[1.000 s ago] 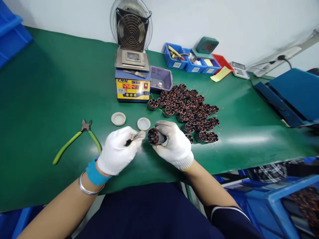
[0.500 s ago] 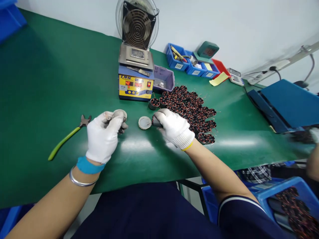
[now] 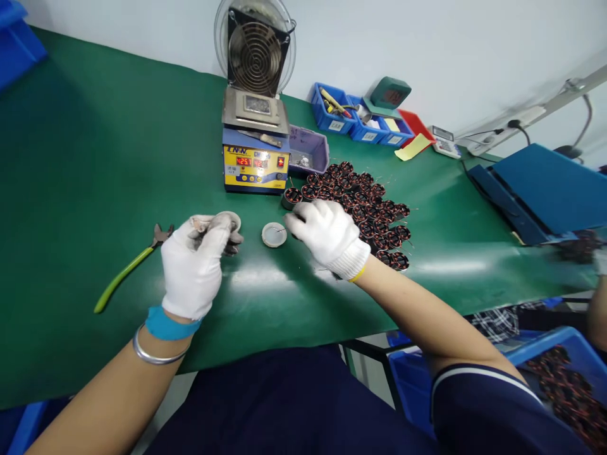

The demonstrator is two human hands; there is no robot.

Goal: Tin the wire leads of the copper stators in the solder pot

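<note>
My left hand (image 3: pixel 196 259), in a white glove with greyed fingertips, is closed on a small round pale lid (image 3: pixel 233 219). To the right of it, a shallow round dish (image 3: pixel 274 244) with clear liquid stands on the table. My right hand (image 3: pixel 327 235), gloved too, is wrapped round a copper-wound stator, now nearly all hidden by the fingers. Thin wire ends (image 3: pixel 281 230) reach from it over the dish's right side; whether they touch the liquid I cannot tell. Many similar black stators with copper windings (image 3: pixel 363 197) stand upright close behind and right of this hand.
Green-handled cutters (image 3: pixel 126 272) lie left. A yellow-fronted solder pot (image 3: pixel 256 167) stands behind the dish, with a fan (image 3: pixel 256 57) beyond and a purple tray (image 3: pixel 310 148) alongside. Blue bins (image 3: pixel 334 117) line the wall. At far right is another person's gloved hand (image 3: pixel 601 259).
My right hand has turned a little, so the stator's grey side no longer shows. The left hand keeps the lid in nearly the same place. The view has shifted slightly.
</note>
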